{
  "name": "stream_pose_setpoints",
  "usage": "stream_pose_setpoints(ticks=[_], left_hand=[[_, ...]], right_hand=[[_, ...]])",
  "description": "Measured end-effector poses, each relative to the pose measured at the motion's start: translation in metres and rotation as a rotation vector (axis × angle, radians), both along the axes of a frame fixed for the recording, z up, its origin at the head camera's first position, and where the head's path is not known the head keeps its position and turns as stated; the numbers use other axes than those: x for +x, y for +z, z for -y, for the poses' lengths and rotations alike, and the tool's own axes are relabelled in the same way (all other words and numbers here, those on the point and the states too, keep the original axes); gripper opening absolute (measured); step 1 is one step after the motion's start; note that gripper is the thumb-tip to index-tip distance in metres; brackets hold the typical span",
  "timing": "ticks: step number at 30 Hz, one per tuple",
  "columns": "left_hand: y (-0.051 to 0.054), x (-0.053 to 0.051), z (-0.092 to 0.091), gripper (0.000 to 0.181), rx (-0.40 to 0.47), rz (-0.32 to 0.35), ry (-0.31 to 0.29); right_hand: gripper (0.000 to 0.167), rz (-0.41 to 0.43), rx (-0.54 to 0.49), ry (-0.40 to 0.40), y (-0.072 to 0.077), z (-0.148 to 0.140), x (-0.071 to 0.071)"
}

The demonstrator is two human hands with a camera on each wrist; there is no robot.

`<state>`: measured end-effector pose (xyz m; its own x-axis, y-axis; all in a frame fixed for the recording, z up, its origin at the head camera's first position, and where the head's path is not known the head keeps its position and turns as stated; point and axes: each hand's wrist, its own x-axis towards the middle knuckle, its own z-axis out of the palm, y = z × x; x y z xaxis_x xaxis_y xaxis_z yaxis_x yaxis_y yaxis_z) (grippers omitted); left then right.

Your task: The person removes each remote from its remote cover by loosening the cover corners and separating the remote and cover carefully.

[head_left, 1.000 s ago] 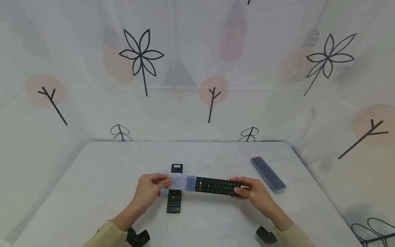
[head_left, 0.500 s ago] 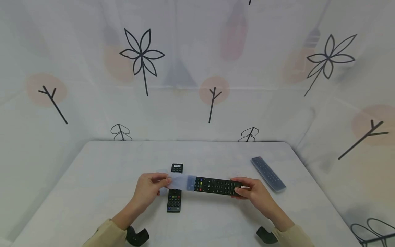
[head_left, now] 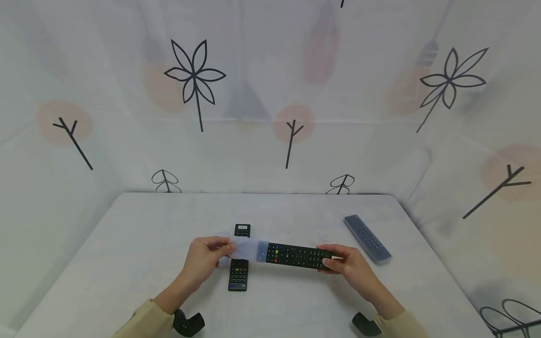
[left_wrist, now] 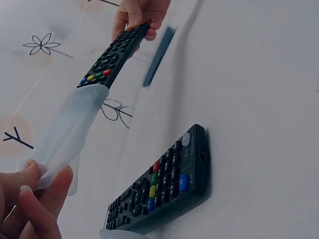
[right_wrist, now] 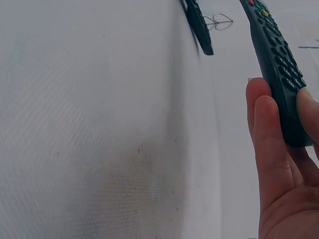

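Between both hands, above the table, hangs a black remote control [head_left: 296, 255] with its left end inside a translucent silicone cover [head_left: 249, 249]. My left hand [head_left: 203, 256] pinches the far left end of that cover between thumb and fingers. At the other end, my right hand [head_left: 348, 263] grips the bare end of the remote, thumb on the button side and fingers behind, as the right wrist view shows. Below the cover lies a second black remote [head_left: 238, 276] on the table, partly hidden. Another pale translucent piece shows beside it, mostly hidden by the left hand.
A third remote [head_left: 367, 238], bluish-grey and seemingly covered, lies slanted at the right of the white table [head_left: 169, 211]. Patterned white cloth [head_left: 241, 155] hangs behind and along the sides. Dark wrist mounts [head_left: 189, 324] sit under both forearms.
Over the last second the cover's edge has shifted very slightly left. In the last half second the right hand moved a few pixels right and down with the remote. The left hand stays nearly still.
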<state>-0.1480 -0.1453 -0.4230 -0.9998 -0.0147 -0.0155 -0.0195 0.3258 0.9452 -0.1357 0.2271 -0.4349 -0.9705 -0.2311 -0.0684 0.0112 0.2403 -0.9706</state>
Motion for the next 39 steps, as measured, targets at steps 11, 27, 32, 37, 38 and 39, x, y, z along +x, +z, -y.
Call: stream_pose_setpoints(ticks=[11,27,32,37,38,39], left_hand=[[-0.0010,0.0000,0.0003,0.010,-0.001,-0.001,0.004],[-0.0006,-0.0013,0.0040,0.012,-0.011,0.000,0.012],[0.0006,-0.0011,0.0039,0.012,-0.018,-0.001,0.015],[0.0003,-0.0008,0.0035,0.011,-0.027,0.001,0.015],[0.0004,-0.0007,0.0034,0.011,-0.029,0.002,0.014],[0.0004,-0.0008,0.0033,0.011,-0.032,0.001,0.014]], right_hand=[[0.042,-0.008,-0.016,0.004,-0.0021,-0.0012,0.0005],[0.041,0.008,0.021,-0.026,0.0034,0.0016,0.0005],[0.041,0.004,0.019,-0.019,0.0029,0.0008,0.0005],[0.041,0.006,0.018,-0.014,0.0016,-0.0003,0.0011],[0.041,0.005,0.019,-0.012,0.0016,-0.0004,0.0010],[0.041,0.004,0.021,-0.009,0.0016,-0.0005,0.0010]])
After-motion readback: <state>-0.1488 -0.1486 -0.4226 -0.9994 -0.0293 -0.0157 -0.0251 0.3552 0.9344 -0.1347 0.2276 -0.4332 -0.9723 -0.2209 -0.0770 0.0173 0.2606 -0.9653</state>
